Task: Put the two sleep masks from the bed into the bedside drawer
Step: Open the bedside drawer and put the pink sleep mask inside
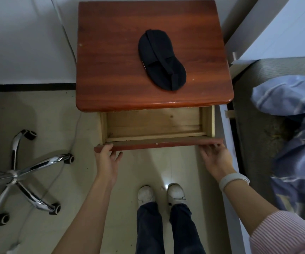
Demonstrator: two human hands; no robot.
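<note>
A black sleep mask [159, 59] with its strap across it lies on the red-brown top of the bedside table [111, 52]. It may be two masks stacked; I cannot tell. Below the top, the drawer [153, 121] stands pulled out, and its bare wooden inside holds nothing. My left hand [107, 160] grips the left end of the drawer front [157, 144], thumb on top and fingers under it. At the right end of that front, my right hand [215, 158] has its fingers curled under the edge.
A chrome office-chair base [19, 173] with castors stands on the floor at the left. The bed with a blue blanket [294, 125] runs along the right. My feet in white shoes [146, 193] stand just in front of the drawer.
</note>
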